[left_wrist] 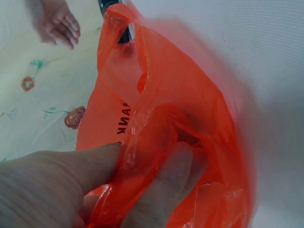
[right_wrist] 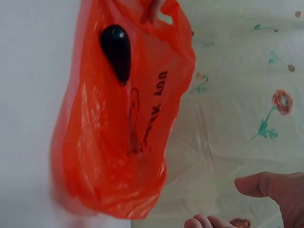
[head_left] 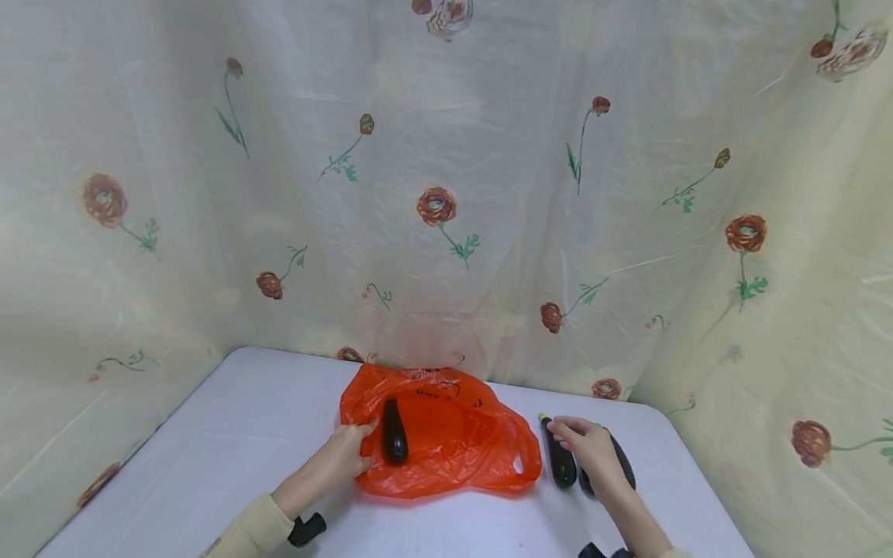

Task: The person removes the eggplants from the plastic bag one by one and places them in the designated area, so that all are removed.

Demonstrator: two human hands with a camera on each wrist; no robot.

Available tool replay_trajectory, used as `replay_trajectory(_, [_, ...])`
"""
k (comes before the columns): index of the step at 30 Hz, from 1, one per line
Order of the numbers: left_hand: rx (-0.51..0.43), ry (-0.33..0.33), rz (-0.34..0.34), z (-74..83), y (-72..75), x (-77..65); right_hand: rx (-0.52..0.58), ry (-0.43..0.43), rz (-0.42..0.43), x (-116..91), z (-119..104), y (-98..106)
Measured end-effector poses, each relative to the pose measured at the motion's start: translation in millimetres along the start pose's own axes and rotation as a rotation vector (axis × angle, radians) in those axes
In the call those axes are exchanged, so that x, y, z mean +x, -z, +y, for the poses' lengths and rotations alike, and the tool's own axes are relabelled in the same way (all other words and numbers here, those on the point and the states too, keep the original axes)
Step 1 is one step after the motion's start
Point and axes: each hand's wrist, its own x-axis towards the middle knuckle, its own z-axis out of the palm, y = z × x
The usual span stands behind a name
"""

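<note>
A red plastic bag [head_left: 460,449] with dark lettering lies spread on the white table. One glossy dark eggplant [head_left: 394,438] sits at its left part, seen also in the right wrist view. My left hand [head_left: 342,453] grips the bag's left edge. In the left wrist view the thumb and fingers [left_wrist: 161,190] pinch the thin plastic. My right hand [head_left: 589,449] hovers at the right over another eggplant [head_left: 560,461] with a green tip and a dark, long vegetable [head_left: 623,459], partly hidden behind the hand. The thumb [right_wrist: 259,184] stands apart from the fingers, with nothing held.
The white table [head_left: 265,418] has rounded far corners. A pale curtain [head_left: 488,155] printed with red flowers hangs behind and at both sides, close to the table's far edge. Dark straps or mounts [head_left: 307,530] show at both wrists.
</note>
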Motion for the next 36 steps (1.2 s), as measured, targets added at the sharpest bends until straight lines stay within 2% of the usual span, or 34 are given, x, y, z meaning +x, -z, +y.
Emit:
replay_trajectory(6, [0.003,-0.013,0.002,0.2,0.8,-0.4,-0.007,-0.011,-0.04,-5.2,-16.7,-16.1])
replay_trajectory(13, [-0.008,0.014,-0.023,-1.3,-0.1,0.0,-0.054,-0.017,-0.09,-12.0,-30.5,-31.5])
replay_trajectory(21, [-0.009,0.014,-0.023,-0.3,-0.2,0.4,-0.047,-0.004,-0.157,-18.0,-41.3,-45.6])
replay_trajectory(28, [0.015,-0.032,0.012,0.4,0.3,0.4,-0.092,0.033,-0.203,-21.0,-51.2,-61.4])
replay_trajectory(36, [0.011,-0.014,-0.004,1.2,0.5,-0.7,-0.116,0.08,-0.266,-19.4,-53.0,-85.7])
